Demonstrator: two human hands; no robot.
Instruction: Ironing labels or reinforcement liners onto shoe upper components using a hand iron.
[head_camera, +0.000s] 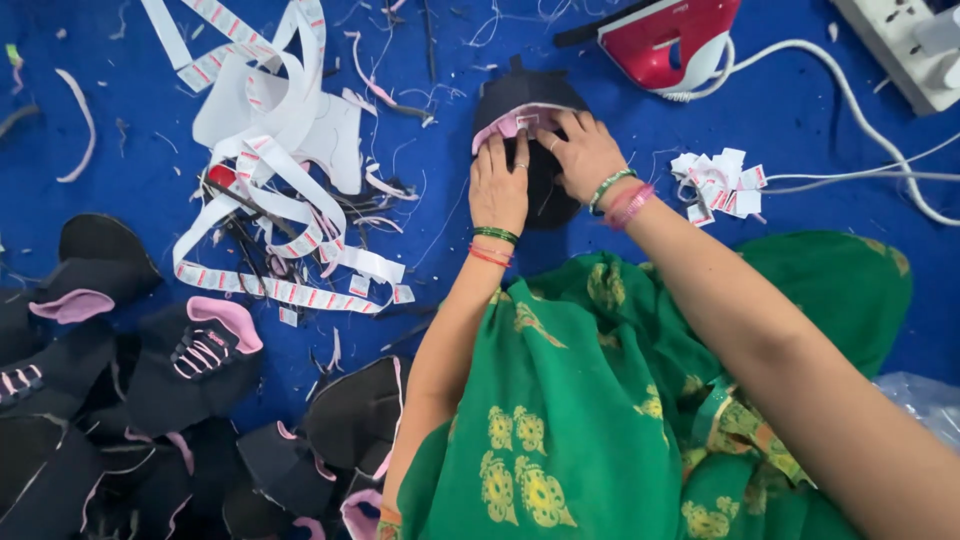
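Observation:
A black shoe upper with a pink lining lies flat on the blue cloth surface in front of me. My left hand presses down on its pink edge, fingers spread flat. My right hand rests beside it on the same piece, fingertips at a small white label on the pink lining. Both wrists wear bangles. Green patterned fabric covers my lap below.
A red and white iron lies at the top, its white cord running right to a white power strip. Cut white labels sit right of my hands. Tangled label tape lies left. A pile of black-pink uppers fills the lower left.

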